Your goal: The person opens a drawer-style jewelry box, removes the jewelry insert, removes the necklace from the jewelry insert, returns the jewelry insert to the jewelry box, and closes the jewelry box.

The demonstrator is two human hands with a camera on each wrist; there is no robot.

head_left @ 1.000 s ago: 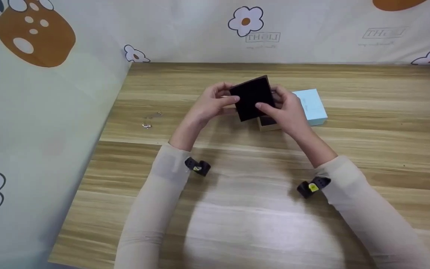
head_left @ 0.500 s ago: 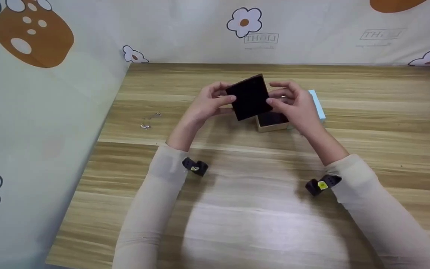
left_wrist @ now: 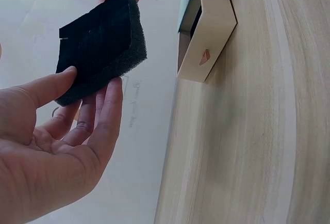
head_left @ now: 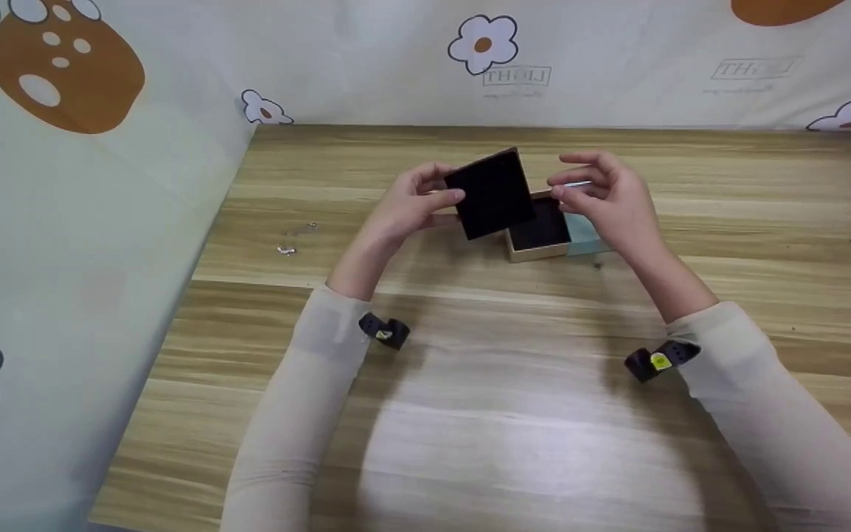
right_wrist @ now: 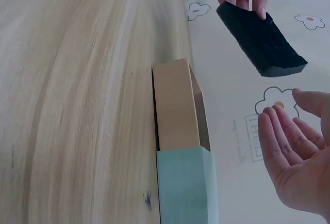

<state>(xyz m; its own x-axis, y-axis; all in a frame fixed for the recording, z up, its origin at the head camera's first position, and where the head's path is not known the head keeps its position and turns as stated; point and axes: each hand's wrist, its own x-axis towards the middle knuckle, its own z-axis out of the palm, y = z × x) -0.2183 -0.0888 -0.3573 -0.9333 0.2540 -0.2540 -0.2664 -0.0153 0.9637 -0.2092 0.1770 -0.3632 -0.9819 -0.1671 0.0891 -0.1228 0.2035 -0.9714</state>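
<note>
My left hand (head_left: 411,203) pinches a square black foam pad (head_left: 492,196) between thumb and fingers, holding it up at a tilt. The left wrist view shows the pad's porous edge and a small slit in its side. My right hand (head_left: 617,196) is to the right of the pad, fingers relaxed and bent, with nothing in it. Below lies a drawer-style gift box: its beige drawer (head_left: 538,253) is slid partway out of a light-blue sleeve (head_left: 586,240). The drawer's inside looks dark, and a small ribbon tab (left_wrist: 204,57) shows on its front. My right hand hides part of the sleeve.
Small silvery jewelry (head_left: 287,250) with a thin chain lies on the wooden table (head_left: 470,406) at the left. A patterned cloth (head_left: 366,59) hangs along the table's back and left edges. Each sleeve cuff carries a small black camera.
My right hand has let go of the pad and moved right, uncovering more of the drawer. My left hand keeps its grip, shifting slightly left.
</note>
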